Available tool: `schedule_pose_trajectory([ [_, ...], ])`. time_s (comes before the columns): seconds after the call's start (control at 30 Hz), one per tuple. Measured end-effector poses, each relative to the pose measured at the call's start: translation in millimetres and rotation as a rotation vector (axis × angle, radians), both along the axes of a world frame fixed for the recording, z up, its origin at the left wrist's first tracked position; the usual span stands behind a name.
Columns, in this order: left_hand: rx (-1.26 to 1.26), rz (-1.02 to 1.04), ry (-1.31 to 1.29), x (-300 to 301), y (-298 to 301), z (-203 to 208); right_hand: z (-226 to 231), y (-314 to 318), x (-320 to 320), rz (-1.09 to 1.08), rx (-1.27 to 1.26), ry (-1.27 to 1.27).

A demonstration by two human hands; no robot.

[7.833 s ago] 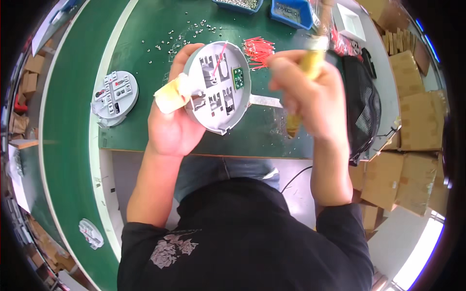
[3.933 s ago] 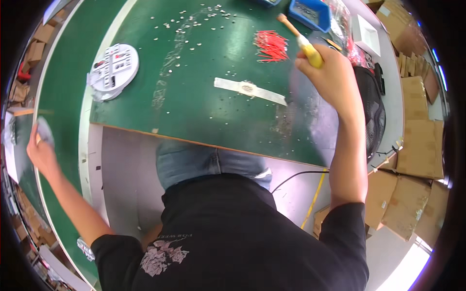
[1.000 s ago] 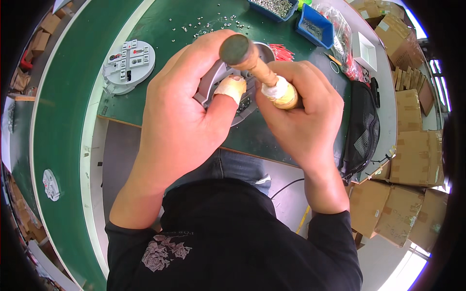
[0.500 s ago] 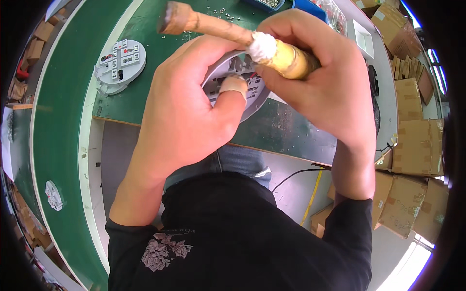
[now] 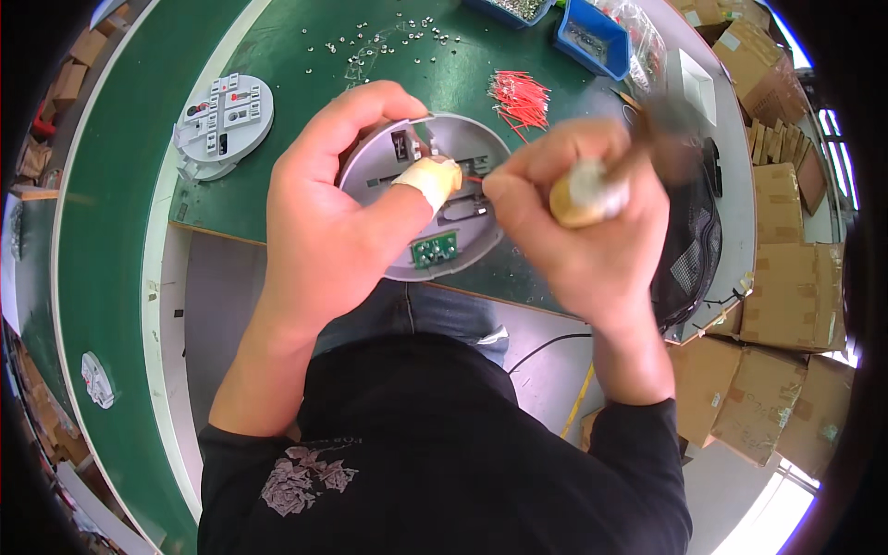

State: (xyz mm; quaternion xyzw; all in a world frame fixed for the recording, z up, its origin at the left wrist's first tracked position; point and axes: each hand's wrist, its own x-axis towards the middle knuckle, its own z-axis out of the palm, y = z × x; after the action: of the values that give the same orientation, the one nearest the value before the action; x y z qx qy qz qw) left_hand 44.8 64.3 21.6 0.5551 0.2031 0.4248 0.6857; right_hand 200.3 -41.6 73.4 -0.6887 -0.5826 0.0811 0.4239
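Note:
My left hand (image 5: pixel 338 222) grips a round grey plastic housing (image 5: pixel 375 268) by its left rim. Its thumb, wrapped in yellowish tape, presses inside. A small green circuit board (image 5: pixel 435 250) sits in the housing's lower part, with slots and metal contacts above it. My right hand (image 5: pixel 592 231) is closed around a yellow-handled tool (image 5: pixel 575 205) with a white-wrapped neck. The tool's brown shaft and thick end point up to the right, blurred by motion. Right fingertips are at the housing's right rim, by a short red wire (image 5: pixel 474 179) next to my left thumb.
Red wires (image 5: pixel 520 100) lie bunched beyond my hands, with small metal parts (image 5: pixel 430 35) scattered to their left. Blue bins (image 5: pixel 592 42) stand at the back. Another grey housing (image 5: pixel 227 125) lies left; a black mesh bag (image 5: pixel 689 250) lies right, near cardboard boxes (image 5: pixel 786 305).
My right hand has moved down and right, and the tool's thick end has swung from upper left to upper right. The housing is tilted toward me, showing more of its inside.

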Motion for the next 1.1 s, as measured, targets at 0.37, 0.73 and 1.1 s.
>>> schedule_pose_trajectory([
  [0.37,-0.342,-0.053,-0.15,-1.2,21.9,-6.9,-33.1,6.2,18.8,0.198,0.386,-0.343],
  [0.73,1.262,0.112,0.309,34.4,7.2,-49.5,-5.8,95.7,110.0,0.111,0.824,0.982],
  [1.1,0.997,-0.09,0.384,23.4,15.1,-49.5,-50.2,159.9,90.5,0.046,0.676,0.892],
])
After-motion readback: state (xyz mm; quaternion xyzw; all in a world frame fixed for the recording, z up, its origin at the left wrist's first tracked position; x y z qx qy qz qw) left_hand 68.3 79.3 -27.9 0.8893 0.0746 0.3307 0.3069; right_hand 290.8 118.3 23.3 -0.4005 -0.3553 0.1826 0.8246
